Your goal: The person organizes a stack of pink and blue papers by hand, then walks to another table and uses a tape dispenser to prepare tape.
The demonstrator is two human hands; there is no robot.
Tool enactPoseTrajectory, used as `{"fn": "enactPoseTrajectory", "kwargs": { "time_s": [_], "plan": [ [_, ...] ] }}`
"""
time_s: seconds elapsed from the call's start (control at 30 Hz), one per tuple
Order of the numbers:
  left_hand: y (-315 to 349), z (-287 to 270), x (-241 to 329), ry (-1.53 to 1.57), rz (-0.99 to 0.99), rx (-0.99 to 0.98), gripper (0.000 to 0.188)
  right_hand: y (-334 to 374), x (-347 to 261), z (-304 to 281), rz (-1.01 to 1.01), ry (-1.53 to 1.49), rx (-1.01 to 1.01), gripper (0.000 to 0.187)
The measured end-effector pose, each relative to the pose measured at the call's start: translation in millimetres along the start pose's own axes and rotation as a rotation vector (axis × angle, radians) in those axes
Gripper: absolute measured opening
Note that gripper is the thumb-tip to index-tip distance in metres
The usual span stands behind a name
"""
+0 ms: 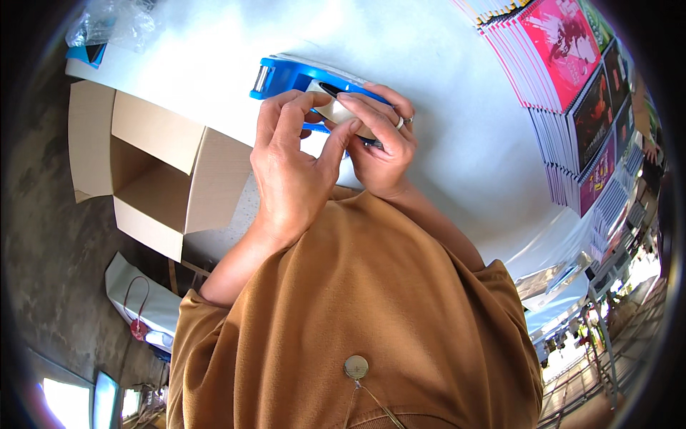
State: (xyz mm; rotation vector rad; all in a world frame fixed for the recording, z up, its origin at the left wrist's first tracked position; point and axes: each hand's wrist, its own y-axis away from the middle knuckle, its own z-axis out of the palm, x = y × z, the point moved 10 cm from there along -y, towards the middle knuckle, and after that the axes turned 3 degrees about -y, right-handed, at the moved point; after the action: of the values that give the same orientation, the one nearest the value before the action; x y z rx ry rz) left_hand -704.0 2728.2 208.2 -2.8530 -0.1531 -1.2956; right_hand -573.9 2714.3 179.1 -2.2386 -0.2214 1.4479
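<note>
White table (429,86) fills the upper centre, concrete floor at 9 o'clock. Blue tape dispenser (296,77) sits just above centre w/ a tape roll (339,112) in it. Left hand (289,168) pinches at the roll, thumb & fingers curled on it. Right hand (382,146), ring on one finger, wraps fingers over roll & dispenser body. Open cardboard box (153,171) at 9 o'clock, off the table edge. Stacked spiral notebooks (572,79) at 2 o'clock. Clear plastic bag (111,25) at 11.
</note>
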Motion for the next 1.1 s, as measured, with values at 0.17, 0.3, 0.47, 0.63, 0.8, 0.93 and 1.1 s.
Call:
{"fn": "enactPoseTrajectory", "kwargs": {
  "time_s": [0.17, 0.3, 0.47, 0.63, 0.8, 0.93, 1.1],
  "plan": [
    [1, -1, -6, 0.061, -0.051, -0.011, 0.026, 0, -3, 2, -0.012, 0.022, -0.004, 0.036],
    [6, 0, -3, 0.010, 0.119, 0.038, 0.029, 0, -6, 2, -0.044, 0.026, -0.004, 0.037],
    [3, -2, -11, 0.108, -0.056, 0.018, 0.031, 1, -5, 4, -0.040, 0.033, -0.012, 0.035],
    [3, -4, -14, 0.154, -0.002, 0.018, 0.027, 0, -6, 4, -0.043, 0.034, -0.019, 0.037],
    [-6, -7, -39, 0.325, -0.206, -0.023, 0.017, -1, -5, 5, -0.031, 0.018, -0.015, 0.040],
    [-18, -12, -16, 0.068, 0.043, -0.086, 0.008, -3, -3, 5, -0.022, 0.010, -0.028, 0.040],
    [-31, -11, -1, -0.133, 0.159, -0.135, 0.007, -5, -5, 7, -0.034, 0.021, -0.040, 0.040]
  ]
}}
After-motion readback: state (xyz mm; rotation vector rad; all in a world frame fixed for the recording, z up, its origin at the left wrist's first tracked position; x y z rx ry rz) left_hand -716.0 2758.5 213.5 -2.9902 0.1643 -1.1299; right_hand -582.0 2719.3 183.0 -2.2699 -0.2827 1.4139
